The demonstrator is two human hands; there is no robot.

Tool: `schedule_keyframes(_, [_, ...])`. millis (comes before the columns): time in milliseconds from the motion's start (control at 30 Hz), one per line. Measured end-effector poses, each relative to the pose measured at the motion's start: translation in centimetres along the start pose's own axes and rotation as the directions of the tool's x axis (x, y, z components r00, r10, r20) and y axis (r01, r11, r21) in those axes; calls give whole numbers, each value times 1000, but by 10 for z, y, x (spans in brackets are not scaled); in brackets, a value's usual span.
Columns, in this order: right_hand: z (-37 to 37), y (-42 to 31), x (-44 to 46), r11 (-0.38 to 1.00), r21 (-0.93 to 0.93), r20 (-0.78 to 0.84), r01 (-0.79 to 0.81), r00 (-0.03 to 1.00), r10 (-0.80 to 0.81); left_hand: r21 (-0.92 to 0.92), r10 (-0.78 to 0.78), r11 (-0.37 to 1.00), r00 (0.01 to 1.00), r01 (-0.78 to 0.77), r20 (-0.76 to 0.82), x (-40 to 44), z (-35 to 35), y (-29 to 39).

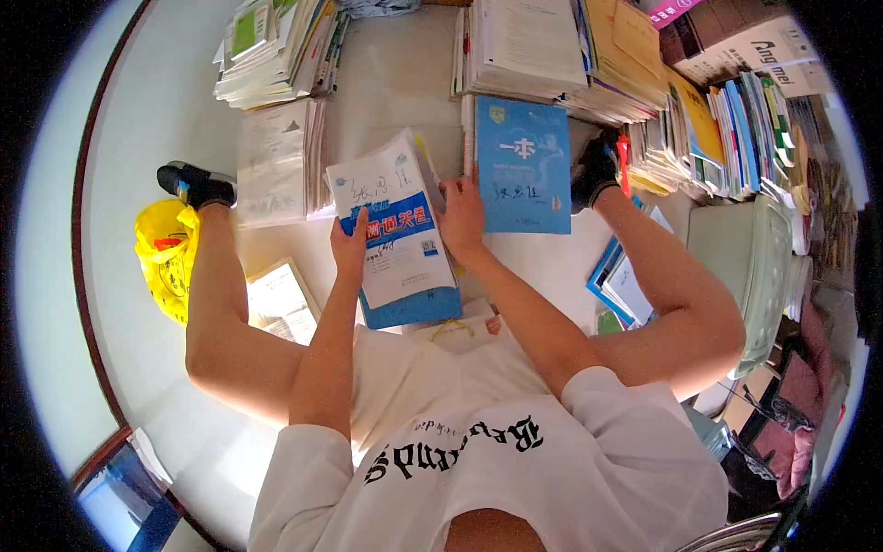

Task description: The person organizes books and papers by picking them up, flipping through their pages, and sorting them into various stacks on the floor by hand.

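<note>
In the head view I hold a small stack of workbooks in front of me. On top is a white workbook [405, 271] with a blue band, red lettering and handwriting on its cover. A blue-covered book [414, 308] shows beneath its lower edge. My left hand [349, 247] is closed on the left edge, thumb lying on the cover. At the right edge, my right hand [462, 223] has curled fingers against the stack; its fingertips are partly hidden. Just right of that hand lies a blue book [524, 166] with white characters, apart from the held stack.
Paper stacks [280, 161] stand ahead on the left, and taller piles [524, 51] ahead on the right. A row of upright books [736, 133] is at far right, beside a pale plastic bin [736, 267]. A yellow bag [166, 258] sits by my left leg.
</note>
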State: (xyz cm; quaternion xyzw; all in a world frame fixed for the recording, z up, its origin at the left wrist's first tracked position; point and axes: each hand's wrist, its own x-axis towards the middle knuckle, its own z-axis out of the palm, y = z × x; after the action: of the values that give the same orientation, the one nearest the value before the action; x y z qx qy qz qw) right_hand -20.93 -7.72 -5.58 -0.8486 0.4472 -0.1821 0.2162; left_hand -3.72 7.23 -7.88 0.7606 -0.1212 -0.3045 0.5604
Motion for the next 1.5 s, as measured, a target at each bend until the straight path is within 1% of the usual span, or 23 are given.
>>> schedule_keyframes(133, [2, 3, -7, 997, -7, -92, 72, 993, -73, 9, -8, 1000, 1000, 8, -6, -4, -1, 0])
schedule_keyframes(200, [4, 5, -8, 996, -81, -89, 27, 995, -34, 46, -22, 999, 999, 21, 23, -2, -2, -1])
schedule_keyframes(333, [17, 12, -12, 999, -13, -97, -31, 995, 29, 10, 15, 1000, 1000, -16, 18, -9, 1, 6])
schedule_keyframes(400, [20, 10, -12, 986, -145, -187, -83, 981, 55, 32, 8, 999, 1000, -7, -20, -12, 2, 12])
schedule_keyframes(533, [12, 9, -16, 984, -167, -66, -53, 997, 42, -3, 2, 1000, 1000, -2, 7, -12, 2, 9])
schedule_keyframes(600, [17, 9, -17, 993, -115, -124, -33, 992, 19, 126, 10, 992, 1000, -6, -28, -15, 3, 18])
schedule_keyframes(633, [22, 11, -18, 993, -116, -125, -35, 992, 20, 126, 10, 992, 1000, -6, -27, -13, 2, 15])
schedule_keyframes(700, [28, 11, -18, 976, 203, -108, -81, 989, 105, 156, 63, 986, 998, -62, -1, -9, -2, 5])
schedule_keyframes(733, [28, 13, -15, 976, 203, -104, -80, 989, 103, 155, 60, 986, 998, -58, -4, -7, -3, -2])
schedule_keyframes(833, [6, 20, 9, 976, 213, -119, -43, 990, 70, 5, 81, 997, 996, -81, 21, 4, -5, -25])
schedule_keyframes(900, [-29, 26, 28, 965, 183, -81, -188, 975, 205, 38, 80, 996, 997, -80, 3, 10, -5, -39])
schedule_keyframes(933, [-48, 30, 37, 970, 166, -75, -177, 979, 192, 20, 71, 997, 998, -70, -4, 10, -6, -43])
schedule_keyframes(1000, [-81, 42, 57, 947, 320, -373, 5, 920, 121, 28, 73, 997, 997, -72, -14, 13, -4, -44])
schedule_keyframes(1033, [-92, 51, 65, 953, 301, -374, 22, 922, 97, -110, 96, 989, 995, -96, 1, 8, -1, -39])
schedule_keyframes(1067, [-103, 59, 72, 954, 297, -387, 37, 918, 85, -136, 95, 986, 995, -95, -6, 5, -1, -32])
schedule_keyframes(1133, [-114, 78, 83, 959, 277, -400, 60, 915, 58, 116, 45, 992, 999, -43, -9, 2, -3, -18])
schedule_keyframes(1200, [-111, 94, 90, 898, 438, -254, -45, 952, 172, 42, 43, 998, 999, -42, -13, 2, -1, -26])
schedule_keyframes(1233, [-117, 80, 87, 900, 434, -252, -40, 954, 164, 48, 45, 998, 999, -45, -18, 2, -1, -22])
schedule_keyframes(1300, [-116, 50, 70, 735, 641, -14, -223, 954, 301, 60, 39, 997, 999, -38, -26, 1, -3, -21])
schedule_keyframes(1367, [-92, 52, 61, 733, 647, -6, -209, 960, 279, -15, 76, 997, 997, -76, -11, 3, -3, -25])
schedule_keyframes(1433, [-65, 59, 50, 728, 656, 15, -200, 968, 252, -35, 39, 999, 999, -39, -2, 12, -1, -38])
schedule_keyframes(1467, [-52, 60, 43, 741, 620, 95, -258, 962, 256, -55, 19, 998, 1000, -18, 18, 15, -5, -46])
schedule_keyframes(1500, [-38, 62, 33, 751, 581, 172, -315, 949, 265, -101, 16, 995, 1000, -15, 6, 5, -3, -26])
